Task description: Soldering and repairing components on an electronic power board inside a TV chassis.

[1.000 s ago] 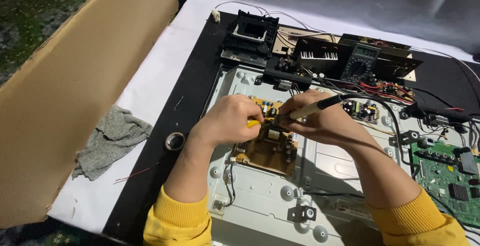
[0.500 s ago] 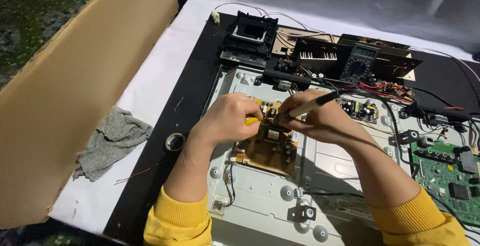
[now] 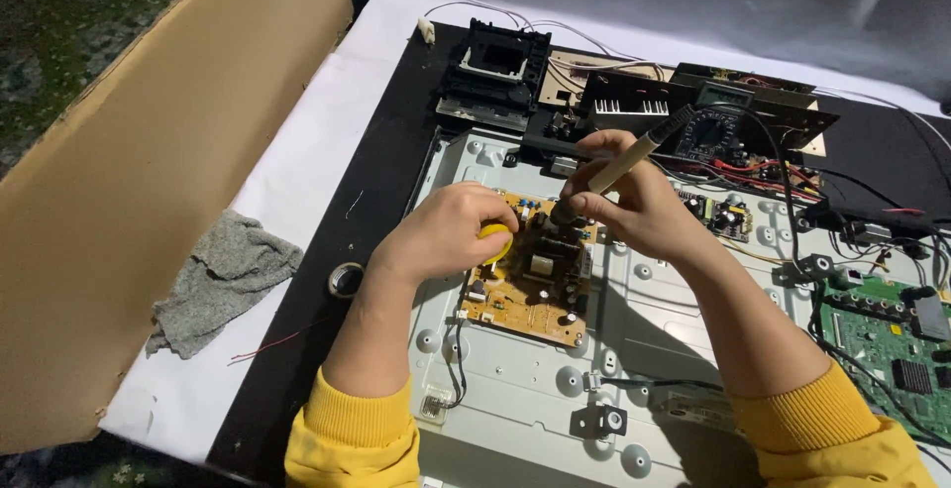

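- Left hand (image 3: pixel 446 235) is curled tight around a small yellow object (image 3: pixel 495 240), resting on the tan circuit board (image 3: pixel 530 285).
- Right hand (image 3: pixel 634 206) grips a beige soldering iron (image 3: pixel 619 161), tip down on that board.
- Board lies on the metal chassis (image 3: pixel 515 399).

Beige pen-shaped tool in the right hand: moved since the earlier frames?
Yes. The beige pen-shaped tool has tilted steeper: its rear end swung up toward the black multimeter, while its tip stays over the tan circuit board.
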